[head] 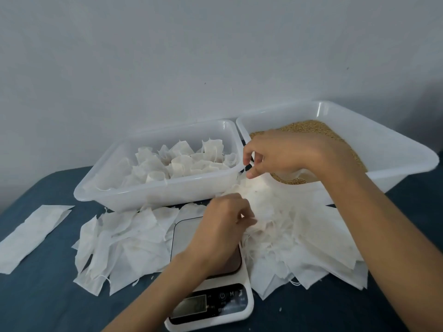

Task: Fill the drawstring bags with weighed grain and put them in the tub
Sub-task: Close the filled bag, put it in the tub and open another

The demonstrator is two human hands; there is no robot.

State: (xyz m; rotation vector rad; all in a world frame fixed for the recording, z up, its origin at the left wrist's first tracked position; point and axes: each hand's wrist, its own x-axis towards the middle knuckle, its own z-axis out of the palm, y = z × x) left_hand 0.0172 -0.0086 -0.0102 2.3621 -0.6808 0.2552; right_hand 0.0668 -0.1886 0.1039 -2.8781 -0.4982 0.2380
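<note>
A white drawstring bag [254,195] sits between my hands, above the scale [211,293] and against the pile of empty bags. My left hand [225,221] pinches the bag's lower edge with curled fingers. My right hand [271,154] is raised over the gap between the two tubs and pinches a thin white drawstring [242,169] between thumb and fingers. The left tub [153,195] holds several filled, tied bags [184,161]. The right tub [383,149] holds tan grain [299,128]; my right forearm hides much of it.
Loose empty bags lie spread left of the scale [124,245] and piled to its right [306,250]. A flat stack of bags [31,236] lies at the far left on the blue cloth [48,303]. A pale wall stands behind the tubs.
</note>
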